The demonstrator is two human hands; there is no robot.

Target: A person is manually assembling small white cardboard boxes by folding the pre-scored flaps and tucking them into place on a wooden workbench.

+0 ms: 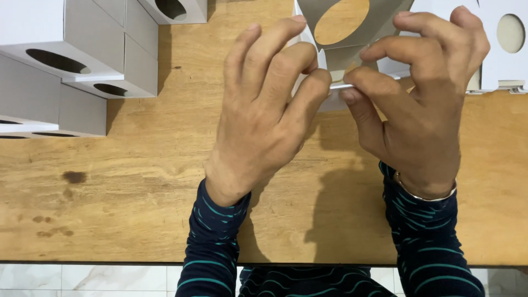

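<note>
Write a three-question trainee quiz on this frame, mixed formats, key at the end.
1. True or false: the left hand and right hand both pinch the unfolded grey carton blank.
2. Where do the assembled white boxes with oval cut-outs sit? A) stacked at the table's far left B) on the floor C) on the person's lap
3. Fill in: a thin metal ______ circles the right wrist.

Key: 1 true; 2 A; 3 bangle. The wooden table bears dark stains near its left front.
</note>
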